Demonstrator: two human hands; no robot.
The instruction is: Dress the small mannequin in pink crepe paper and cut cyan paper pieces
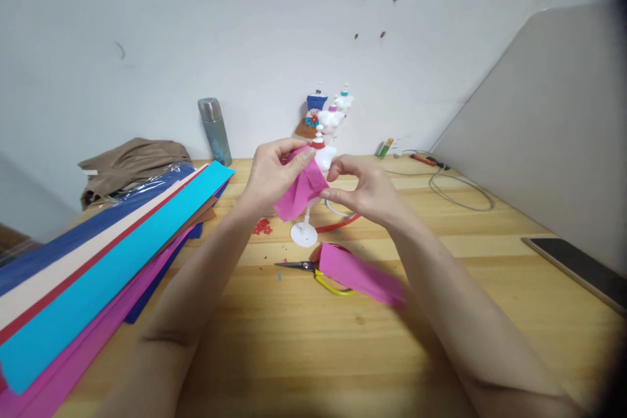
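My left hand pinches a piece of pink crepe paper between thumb and fingers. The thumb and fingertips of my right hand close on the paper's right edge. The creased paper hangs in front of a small white dress-form stand with a red neck band, covering part of its body. Its round white base rests on the table below. Closer to me, scissors with red and yellow handles lie under a second pink strip.
Behind are white mini dress forms and one dressed in blue and brown. Folded coloured sheets, a flask and brown cloth are left. Red scraps lie centrally. A phone and cable are right.
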